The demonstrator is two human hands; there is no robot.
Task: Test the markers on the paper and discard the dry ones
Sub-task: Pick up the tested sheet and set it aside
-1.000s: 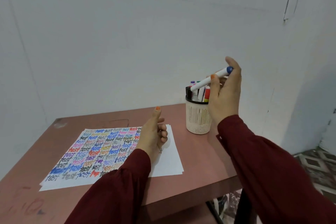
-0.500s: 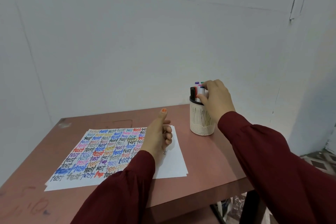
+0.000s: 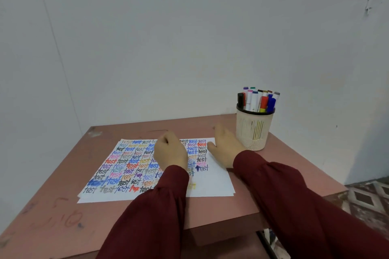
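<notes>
Two dark red sleeves [image 3: 151, 206] reach forward over the near edge of a reddish-brown table [image 3: 52, 216], whose near corner carries faint scribbles. Further in lies a small stack of white paper [image 3: 210, 185], its top sheet covered in rows of the word "test" in many colours; only the right and near margins are blank.

The left hand [image 3: 170, 151] sits over the middle of the sheet, seen from the back. Its fingers are curled under into a fist, and nothing shows in it. The right hand [image 3: 225, 147] is blurred. It lies palm down with its fingers stretched out and holds nothing, at the far right corner of the paper.

Just beyond and to the right of that hand, a cream mesh cup [image 3: 253, 130] with a black rim stands upright near the table's back right corner. It is crowded with markers [image 3: 257, 100] standing on end: black, purple, green, pink, red and several blue among them. Behind it is a plain white wall [image 3: 147, 48].
</notes>
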